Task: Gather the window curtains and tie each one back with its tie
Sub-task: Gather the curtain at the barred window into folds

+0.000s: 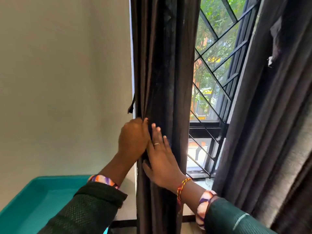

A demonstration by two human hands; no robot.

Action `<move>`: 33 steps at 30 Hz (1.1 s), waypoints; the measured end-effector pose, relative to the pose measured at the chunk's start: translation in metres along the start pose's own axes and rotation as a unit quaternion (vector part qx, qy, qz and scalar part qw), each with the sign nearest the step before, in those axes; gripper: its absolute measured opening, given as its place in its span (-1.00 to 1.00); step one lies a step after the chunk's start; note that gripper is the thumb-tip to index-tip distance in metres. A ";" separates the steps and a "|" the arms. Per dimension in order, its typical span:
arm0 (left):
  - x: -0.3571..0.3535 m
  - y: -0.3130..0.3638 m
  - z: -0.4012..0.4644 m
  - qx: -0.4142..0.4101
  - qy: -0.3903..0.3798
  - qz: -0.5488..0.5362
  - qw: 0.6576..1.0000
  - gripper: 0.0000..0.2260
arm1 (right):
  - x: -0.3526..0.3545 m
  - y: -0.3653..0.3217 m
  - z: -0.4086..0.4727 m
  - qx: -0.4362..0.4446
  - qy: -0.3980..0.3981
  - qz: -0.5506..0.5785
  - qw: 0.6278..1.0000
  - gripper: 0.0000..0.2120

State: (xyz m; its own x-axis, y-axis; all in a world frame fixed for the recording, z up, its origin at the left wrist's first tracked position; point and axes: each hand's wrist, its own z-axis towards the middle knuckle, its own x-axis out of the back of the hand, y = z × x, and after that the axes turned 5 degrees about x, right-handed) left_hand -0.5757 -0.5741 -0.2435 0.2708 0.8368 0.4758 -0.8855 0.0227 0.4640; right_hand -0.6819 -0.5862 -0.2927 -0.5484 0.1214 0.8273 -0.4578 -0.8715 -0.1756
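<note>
A dark brown curtain (163, 73) hangs gathered into a narrow column at the left side of the window. My left hand (133, 139) grips its left edge, fingers curled round the folds at mid height. Just to the right, my right hand (160, 156) lies flat against the front of the gathered fabric, fingers straight and pointing up. A short dark strap, perhaps the tie (132, 105), sticks out from the curtain's left edge above my left hand. A second, greyer curtain (270, 115) hangs loose at the right side of the window.
Between the curtains the window (217, 61) shows a black diamond-pattern grille with trees outside. A pale wall (67, 81) fills the left. A teal bin (42, 200) sits at the lower left, under my left arm. A light sill (200, 183) runs beneath the window.
</note>
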 end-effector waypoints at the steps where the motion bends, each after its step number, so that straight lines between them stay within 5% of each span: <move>1: 0.004 -0.005 0.002 0.008 0.003 0.018 1.000 -0.63 | 0.001 0.005 -0.003 0.021 0.030 -0.040 0.999 -0.17; 4: 0.019 -0.021 0.005 0.042 0.011 0.049 0.998 -0.64 | 0.017 0.016 0.002 -0.035 0.178 -0.125 0.975 -0.02; 7: 0.030 -0.037 0.008 0.067 0.027 0.054 0.996 -0.67 | 0.043 0.027 0.022 -0.181 0.253 -0.035 0.950 0.04; 10: 0.038 -0.047 0.009 0.083 0.037 0.041 0.995 -0.65 | 0.056 0.045 0.036 -0.262 0.202 0.156 0.931 -0.11; 13: 0.037 -0.046 0.007 0.094 0.030 0.021 0.995 -0.65 | 0.055 0.040 0.035 -0.254 0.148 0.124 0.948 -0.50; 16: 0.032 -0.037 0.003 0.087 0.029 0.004 0.996 -0.67 | 0.037 0.016 0.030 -0.234 0.091 0.017 0.968 -0.30; 21: 0.017 -0.016 -0.006 0.042 0.025 -0.037 0.998 -0.70 | 0.011 -0.023 0.025 -0.176 0.016 0.011 0.984 -0.08; 23: 0.012 -0.009 -0.008 0.029 0.027 -0.049 0.998 -0.71 | 0.000 -0.033 0.025 -0.193 -0.023 0.044 0.980 -0.15; 27: 0.007 -0.012 -0.006 0.019 0.040 -0.099 0.994 -0.67 | -0.015 -0.040 0.023 -0.252 -0.052 0.076 0.963 -0.68; 33: 0.015 -0.021 -0.007 0.038 0.025 -0.155 0.987 -0.65 | -0.009 -0.057 0.019 -0.190 -0.123 0.051 0.973 -0.64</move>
State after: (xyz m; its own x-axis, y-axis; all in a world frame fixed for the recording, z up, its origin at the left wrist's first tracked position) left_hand -0.5552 -0.5581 -0.2517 0.5041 0.8216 0.2662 -0.7313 0.2421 0.6377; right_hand -0.6377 -0.5467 -0.2799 -0.4416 -0.1138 0.8900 -0.6618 -0.6285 -0.4087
